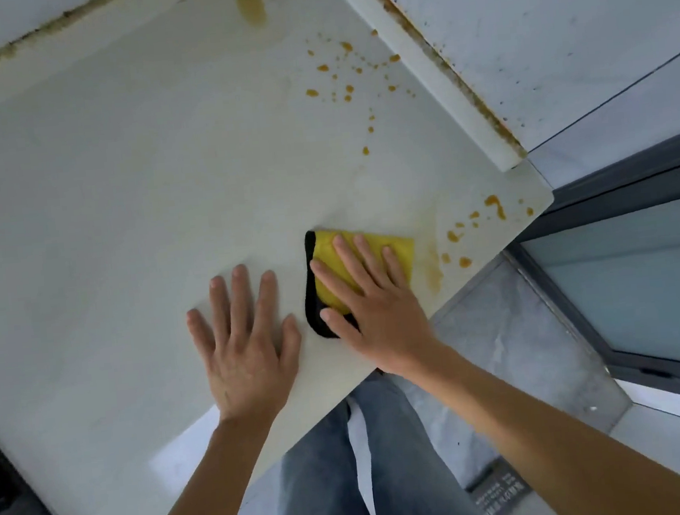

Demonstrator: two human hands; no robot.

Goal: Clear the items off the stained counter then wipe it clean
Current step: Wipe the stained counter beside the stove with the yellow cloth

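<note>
Worktop (114,175), pale and wide, carries orange stains (337,75) toward its far right and more near the right corner. Right hand (370,304) lies flat with straight fingers pressing a folded yellow cloth (401,247) with a black edge near the front edge. Left hand (244,341) rests just beside it, fingers spread flat on the bare surface.
</note>
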